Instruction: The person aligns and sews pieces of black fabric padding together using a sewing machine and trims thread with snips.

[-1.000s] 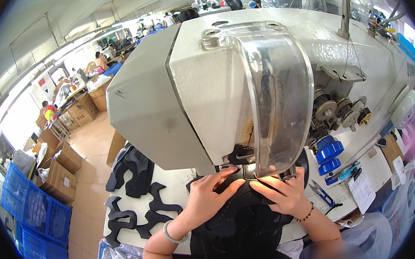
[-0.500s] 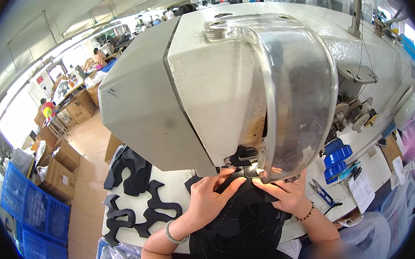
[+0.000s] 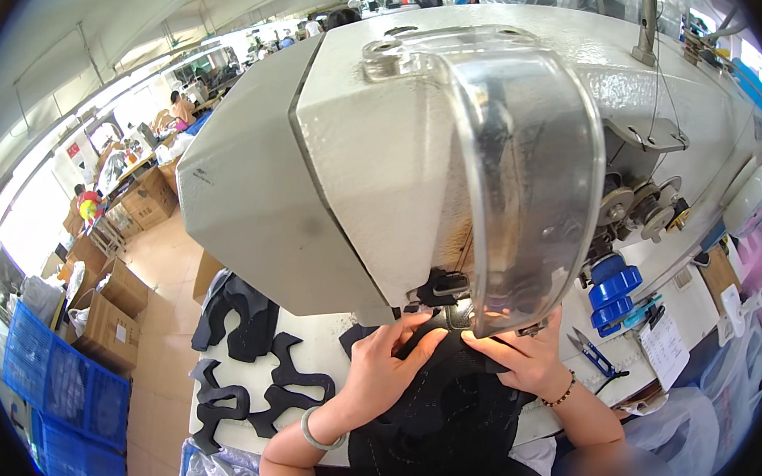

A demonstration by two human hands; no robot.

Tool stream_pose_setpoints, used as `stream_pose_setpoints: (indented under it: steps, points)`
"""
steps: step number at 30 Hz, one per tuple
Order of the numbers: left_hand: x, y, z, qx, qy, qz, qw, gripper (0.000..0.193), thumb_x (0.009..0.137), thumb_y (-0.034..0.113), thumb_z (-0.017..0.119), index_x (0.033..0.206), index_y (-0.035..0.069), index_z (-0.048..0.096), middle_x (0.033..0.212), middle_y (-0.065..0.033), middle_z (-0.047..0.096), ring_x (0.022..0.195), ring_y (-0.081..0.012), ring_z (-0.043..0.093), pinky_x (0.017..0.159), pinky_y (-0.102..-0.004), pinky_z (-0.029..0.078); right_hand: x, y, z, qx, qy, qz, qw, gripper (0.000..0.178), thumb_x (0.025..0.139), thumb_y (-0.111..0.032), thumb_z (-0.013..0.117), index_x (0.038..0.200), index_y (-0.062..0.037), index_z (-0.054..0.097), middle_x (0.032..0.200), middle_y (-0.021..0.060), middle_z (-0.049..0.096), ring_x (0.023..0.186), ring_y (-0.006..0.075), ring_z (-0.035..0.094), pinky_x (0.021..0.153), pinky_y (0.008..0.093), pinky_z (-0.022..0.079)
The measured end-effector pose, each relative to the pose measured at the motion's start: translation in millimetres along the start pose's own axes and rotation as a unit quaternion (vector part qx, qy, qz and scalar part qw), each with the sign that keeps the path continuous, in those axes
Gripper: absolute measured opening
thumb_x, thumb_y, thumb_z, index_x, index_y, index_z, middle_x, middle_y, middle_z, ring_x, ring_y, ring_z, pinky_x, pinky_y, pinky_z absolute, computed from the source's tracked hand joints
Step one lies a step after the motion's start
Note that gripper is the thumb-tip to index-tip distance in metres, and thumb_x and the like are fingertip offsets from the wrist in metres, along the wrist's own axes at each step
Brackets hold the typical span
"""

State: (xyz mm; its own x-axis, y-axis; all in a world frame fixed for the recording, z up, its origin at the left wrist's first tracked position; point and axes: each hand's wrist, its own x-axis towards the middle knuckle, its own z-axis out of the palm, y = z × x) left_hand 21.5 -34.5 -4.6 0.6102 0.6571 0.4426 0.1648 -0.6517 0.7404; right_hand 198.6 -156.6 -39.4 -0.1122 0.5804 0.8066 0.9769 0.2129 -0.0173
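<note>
A large white sewing machine (image 3: 369,157) with a clear plastic guard (image 3: 530,160) fills the middle of the view. Under its head lies a black fabric piece (image 3: 438,421) with rows of light stitching, hanging toward me. My left hand (image 3: 381,354) grips it left of the presser foot (image 3: 458,316), thumb and fingers pinched on the material. From the right, my right hand (image 3: 528,361) pinches the same piece, thumb on top; its other fingers are partly hidden behind the guard. The needle tip is hard to make out.
Several cut black pieces (image 3: 294,379) lie on the white table at left. To the right are small blue-handled snips (image 3: 596,352), a blue knob-shaped part (image 3: 614,292) and a paper slip (image 3: 661,350). Cardboard boxes (image 3: 105,328) and blue crates (image 3: 66,374) stand on the floor.
The machine head appears slightly farther left in the view. Both hands stay on the black fabric piece, in nearly the same place.
</note>
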Motion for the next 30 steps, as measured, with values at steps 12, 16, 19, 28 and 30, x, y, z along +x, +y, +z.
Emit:
stream_pose_setpoints:
  steps: [12,16,19,28,30]
  points:
    - [-5.2,7.1,-2.2,0.010,-0.011,0.006,1.000,0.030,0.079,0.016,0.074,0.103,0.003,0.063,0.060,-0.0044,0.052,0.050,-0.0119,0.047,0.049,-0.0241,0.042,-0.6,-1.9,-4.0,0.003,0.009,-0.004,1.000,0.050,0.055,-0.015,0.059,0.103,-0.0213,0.070,0.104,-0.0028,0.063,0.101,0.0191,0.054,0.090,0.0480,0.029]
    - [-7.2,11.2,-2.1,0.062,0.026,0.053,0.996,0.030,0.079,0.017,0.073,0.102,0.002,0.061,0.069,-0.0096,0.062,0.058,-0.0179,0.059,0.056,-0.0278,0.049,-1.7,-7.5,-14.3,-0.046,0.028,0.076,0.996,0.042,0.054,-0.002,0.058,0.093,-0.0136,0.070,0.103,0.0048,0.059,0.092,0.0271,0.054,0.087,0.0488,0.033]
    - [-5.1,10.6,-2.2,0.085,0.035,0.070,0.993,0.030,0.079,0.018,0.072,0.101,0.001,0.060,0.075,-0.0114,0.065,0.062,-0.0210,0.063,0.057,-0.0297,0.051,-10.3,-15.4,-24.4,0.055,0.109,0.197,0.973,0.033,0.072,0.006,0.057,0.103,-0.0057,0.059,0.099,0.0103,0.056,0.082,0.0220,0.055,0.074,0.0365,0.042]
    - [-10.7,16.5,1.6,0.192,0.064,0.204,0.958,0.033,0.077,0.015,0.072,0.108,0.011,0.061,0.105,-0.0070,0.052,0.058,-0.0178,0.050,0.047,-0.0300,0.043,-1.4,-39.9,-23.6,0.615,0.093,0.481,0.617,0.021,0.088,-0.002,0.056,0.100,-0.0050,0.039,0.083,0.0084,0.052,0.063,0.0173,0.063,0.054,0.0273,0.054]
    - [-15.5,8.9,-1.3,0.198,0.022,0.217,0.956,0.033,0.077,0.016,0.073,0.108,0.010,0.061,0.119,-0.0075,0.049,0.077,-0.0204,0.059,0.059,-0.0300,0.049,-4.6,-38.6,-22.1,0.615,0.105,0.465,0.628,0.023,0.088,-0.001,0.058,0.099,-0.0035,0.038,0.086,0.0108,0.053,0.067,0.0179,0.064,0.058,0.0272,0.055]
